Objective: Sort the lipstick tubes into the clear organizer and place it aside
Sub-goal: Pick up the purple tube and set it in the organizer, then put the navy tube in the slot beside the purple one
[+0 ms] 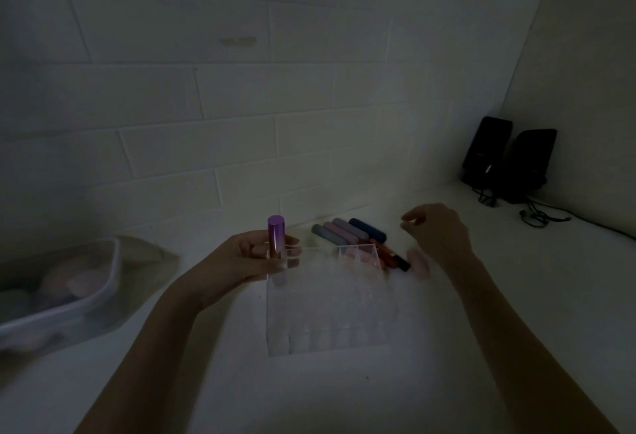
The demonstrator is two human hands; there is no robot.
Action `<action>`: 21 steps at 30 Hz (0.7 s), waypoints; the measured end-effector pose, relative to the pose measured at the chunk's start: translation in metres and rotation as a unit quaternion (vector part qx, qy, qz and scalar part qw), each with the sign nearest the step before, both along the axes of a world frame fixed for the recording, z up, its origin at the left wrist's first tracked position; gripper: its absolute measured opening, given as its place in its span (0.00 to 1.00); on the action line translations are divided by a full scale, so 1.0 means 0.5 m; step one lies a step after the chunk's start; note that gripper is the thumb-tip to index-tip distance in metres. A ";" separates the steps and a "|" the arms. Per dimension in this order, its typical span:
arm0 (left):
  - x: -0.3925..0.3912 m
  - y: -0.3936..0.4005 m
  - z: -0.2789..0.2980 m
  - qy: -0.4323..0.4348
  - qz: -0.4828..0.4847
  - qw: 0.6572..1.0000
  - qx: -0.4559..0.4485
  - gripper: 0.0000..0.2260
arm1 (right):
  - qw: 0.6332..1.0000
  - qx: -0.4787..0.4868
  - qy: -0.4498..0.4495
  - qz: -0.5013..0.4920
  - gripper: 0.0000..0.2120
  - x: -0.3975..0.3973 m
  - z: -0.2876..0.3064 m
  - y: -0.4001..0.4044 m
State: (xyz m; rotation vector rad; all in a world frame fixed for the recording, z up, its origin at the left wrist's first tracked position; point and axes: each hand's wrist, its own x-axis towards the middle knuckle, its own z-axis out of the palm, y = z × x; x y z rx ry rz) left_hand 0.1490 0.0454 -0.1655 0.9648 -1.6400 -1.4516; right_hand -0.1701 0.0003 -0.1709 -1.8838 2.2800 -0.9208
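L hand (256, 254) pinches purple lipstick tube (276, 248) upright over clear organizer's (330, 299) back-left cell, mid worktop (344, 392). R hand (438, 230) loosely spread, empty, above loose tubes (351, 232) lying just behind organizer, near worktop's back edge.

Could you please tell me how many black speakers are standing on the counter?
2: one speaker stands in the far right corner, the other speaker right beside it, on its right.

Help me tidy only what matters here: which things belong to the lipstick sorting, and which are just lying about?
Job: purple lipstick tube in left hand; clear organizer; loose lipstick tubes; right hand.
Lying about: black speakers; cables; pouch.
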 end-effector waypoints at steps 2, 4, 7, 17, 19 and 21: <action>0.000 0.000 0.000 -0.002 -0.004 1.000 0.002 0.29 | 0.999 0.037 -0.020 -0.013 0.08 -0.041 -0.004 0.003; -0.002 0.001 0.000 -0.005 -0.011 1.000 0.001 0.29 | 0.997 0.059 -0.037 -0.016 0.09 -0.063 -0.014 0.002; -0.003 0.001 0.000 0.002 -0.021 1.000 -0.001 0.28 | 0.996 0.069 -0.059 -0.012 0.12 -0.064 -0.023 -0.002; -0.002 0.009 0.004 -0.017 -0.051 0.999 0.006 0.31 | 0.998 -0.002 -0.037 0.054 0.09 0.021 -0.016 0.008; -0.002 0.009 0.002 -0.015 -0.051 0.999 0.004 0.26 | 0.997 0.001 -0.012 0.071 0.08 0.043 -0.016 0.015; -0.001 0.008 0.002 -0.014 -0.041 0.999 -0.001 0.21 | 0.997 0.017 -0.008 0.076 0.07 0.045 -0.006 0.022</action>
